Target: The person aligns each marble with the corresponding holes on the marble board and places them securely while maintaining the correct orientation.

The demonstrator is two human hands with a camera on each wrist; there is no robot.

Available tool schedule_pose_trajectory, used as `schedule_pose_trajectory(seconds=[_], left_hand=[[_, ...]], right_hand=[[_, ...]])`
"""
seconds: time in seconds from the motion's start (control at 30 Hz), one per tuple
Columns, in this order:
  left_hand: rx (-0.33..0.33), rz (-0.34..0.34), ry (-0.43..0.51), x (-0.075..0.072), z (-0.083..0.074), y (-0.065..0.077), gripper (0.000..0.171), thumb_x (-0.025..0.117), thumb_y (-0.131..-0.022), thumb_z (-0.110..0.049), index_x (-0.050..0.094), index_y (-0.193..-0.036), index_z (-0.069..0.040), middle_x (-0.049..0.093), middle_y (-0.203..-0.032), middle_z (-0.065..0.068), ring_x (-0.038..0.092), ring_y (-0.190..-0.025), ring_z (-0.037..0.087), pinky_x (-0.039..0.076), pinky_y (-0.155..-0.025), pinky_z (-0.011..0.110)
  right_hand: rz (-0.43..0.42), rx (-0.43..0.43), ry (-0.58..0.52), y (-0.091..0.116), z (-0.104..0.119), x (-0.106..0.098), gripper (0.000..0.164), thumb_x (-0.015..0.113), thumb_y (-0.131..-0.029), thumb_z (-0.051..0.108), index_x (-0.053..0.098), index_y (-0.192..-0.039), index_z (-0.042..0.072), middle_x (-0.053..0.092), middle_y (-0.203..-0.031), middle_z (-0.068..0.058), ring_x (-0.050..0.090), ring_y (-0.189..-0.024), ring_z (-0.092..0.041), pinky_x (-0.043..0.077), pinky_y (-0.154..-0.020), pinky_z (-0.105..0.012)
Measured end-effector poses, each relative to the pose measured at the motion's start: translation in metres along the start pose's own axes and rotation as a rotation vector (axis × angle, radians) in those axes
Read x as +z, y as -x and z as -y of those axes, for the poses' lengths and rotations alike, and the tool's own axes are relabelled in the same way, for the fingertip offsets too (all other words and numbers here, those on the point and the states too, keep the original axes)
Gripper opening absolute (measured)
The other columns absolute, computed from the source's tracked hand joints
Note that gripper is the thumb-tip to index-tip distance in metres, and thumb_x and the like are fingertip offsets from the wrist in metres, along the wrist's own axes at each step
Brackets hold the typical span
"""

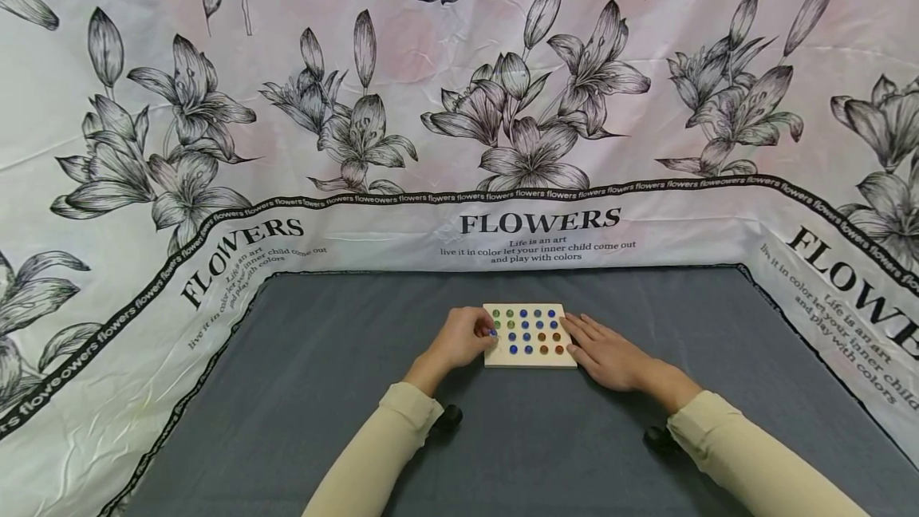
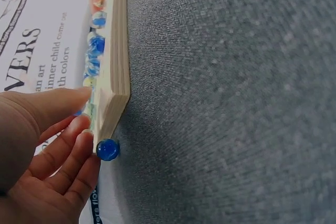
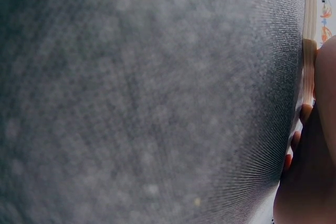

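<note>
A pale wooden board [image 1: 530,364] lies on the grey cloth, with rows of green, blue and orange marbles on it. My left hand [image 1: 463,337] is at its left edge, where thumb and fingertips pinch a blue marble [image 1: 493,333] over the third row. Beside the board's edge in the left wrist view, another blue marble [image 2: 107,150] sits close to the lower fingers; its support is unclear. At the front left corner of the board, one spot holds no marble. My right hand [image 1: 610,353] rests with extended fingers along the board's right edge.
Grey cloth [image 1: 323,421] covers the table around the board. Behind and at both sides hangs a white flower-printed sheet [image 1: 538,238] with lettering. Dark wrist-worn devices [image 1: 447,419] show under the cream sleeves [image 1: 380,445].
</note>
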State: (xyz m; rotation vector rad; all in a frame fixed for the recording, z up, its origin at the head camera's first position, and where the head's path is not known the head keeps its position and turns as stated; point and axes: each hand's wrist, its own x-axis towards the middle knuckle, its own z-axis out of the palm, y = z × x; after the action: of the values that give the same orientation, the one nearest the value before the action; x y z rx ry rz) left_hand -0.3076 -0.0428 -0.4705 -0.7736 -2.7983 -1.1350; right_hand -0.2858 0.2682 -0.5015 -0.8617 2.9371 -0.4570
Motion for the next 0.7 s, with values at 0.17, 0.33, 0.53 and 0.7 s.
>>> schedule_pose_trajectory(seconds=[0.17, 0.33, 0.53, 0.7], left_hand=[[-0.01, 0.014, -0.012, 0.0019, 0.0002, -0.0022, 0.009, 0.076, -0.091, -0.006, 0.074, -0.098, -0.003, 0.064, -0.082, 0.002, 0.057, -0.073, 0.011, 0.05, -0.067, 0.026], [-0.01, 0.02, -0.021, 0.0036, 0.0003, -0.0027, 0.01, 0.076, -0.09, -0.006, 0.074, -0.1, -0.002, 0.066, -0.085, 0.003, 0.058, -0.076, 0.011, 0.051, -0.07, 0.026], [-0.008, 0.024, -0.03, 0.0037, -0.0007, -0.0009, 0.011, 0.075, -0.091, -0.005, 0.074, -0.102, -0.001, 0.067, -0.087, 0.005, 0.059, -0.077, 0.012, 0.051, -0.072, 0.027], [0.013, 0.021, -0.032, 0.0015, -0.0014, 0.001, 0.014, 0.075, -0.091, -0.005, 0.074, -0.104, 0.0, 0.068, -0.089, 0.005, 0.06, -0.078, 0.012, 0.051, -0.072, 0.027]], right_hand=[[0.002, 0.002, 0.006, 0.0002, -0.0001, 0.0005, 0.06, 0.038, -0.112, 0.038, 0.027, -0.162, 0.007, 0.023, -0.168, -0.014, 0.017, -0.155, -0.04, 0.02, -0.122, -0.057], [-0.002, 0.001, 0.009, 0.0005, 0.0017, -0.0004, 0.059, 0.038, -0.112, 0.037, 0.027, -0.162, 0.006, 0.024, -0.168, -0.015, 0.018, -0.154, -0.04, 0.02, -0.121, -0.057], [-0.017, -0.011, 0.011, 0.001, 0.0025, -0.0002, 0.059, 0.039, -0.112, 0.036, 0.028, -0.161, 0.006, 0.025, -0.167, -0.016, 0.019, -0.154, -0.041, 0.021, -0.121, -0.057], [-0.026, -0.021, 0.011, 0.0011, 0.0014, 0.001, 0.058, 0.039, -0.112, 0.034, 0.029, -0.161, 0.005, 0.025, -0.167, -0.017, 0.019, -0.154, -0.041, 0.021, -0.121, -0.056]])
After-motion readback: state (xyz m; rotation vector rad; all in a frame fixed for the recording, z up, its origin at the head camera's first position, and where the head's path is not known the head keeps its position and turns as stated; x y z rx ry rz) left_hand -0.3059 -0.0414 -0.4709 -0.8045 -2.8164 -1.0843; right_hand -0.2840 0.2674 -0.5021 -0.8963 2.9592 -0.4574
